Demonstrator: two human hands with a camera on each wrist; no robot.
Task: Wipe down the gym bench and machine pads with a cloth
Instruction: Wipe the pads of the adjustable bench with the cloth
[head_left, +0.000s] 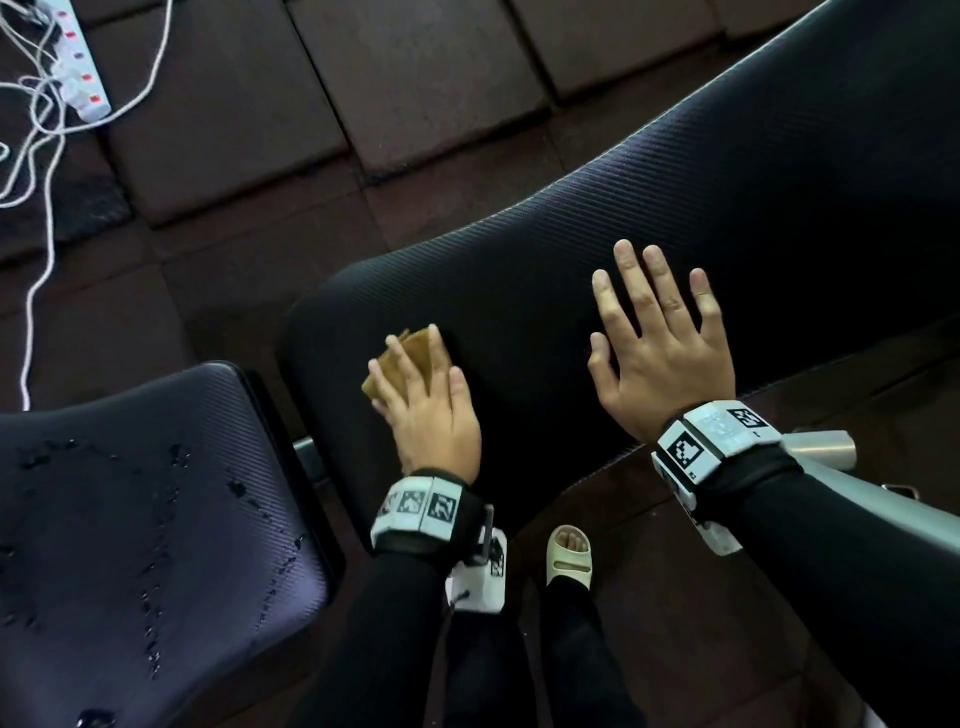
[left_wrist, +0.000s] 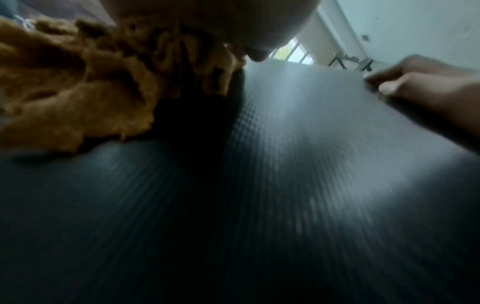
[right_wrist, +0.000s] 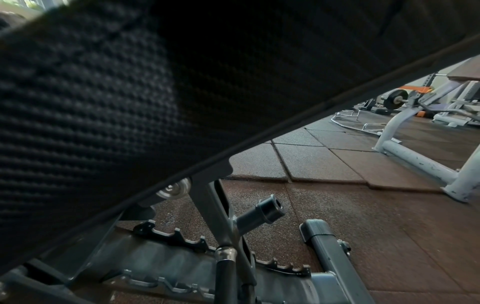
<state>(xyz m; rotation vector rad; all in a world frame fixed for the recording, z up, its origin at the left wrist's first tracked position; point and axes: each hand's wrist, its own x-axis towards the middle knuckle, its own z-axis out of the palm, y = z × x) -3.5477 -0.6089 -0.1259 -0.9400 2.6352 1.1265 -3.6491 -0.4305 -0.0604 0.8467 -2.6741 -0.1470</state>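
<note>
Black ribbed bench back pad, running from 7 toward 1 o'clock. Folded tan cloth lies flat near its 7 o'clock end. Separate seat pad, at 8 o'clock, bears scattered wet droplets.

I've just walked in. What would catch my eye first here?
Two bare hands on a black bench pad: the left hand presses a tan cloth flat near the pad's end, and the right hand lies spread beside it. To the left, the seat pad carries wet droplets.
</note>
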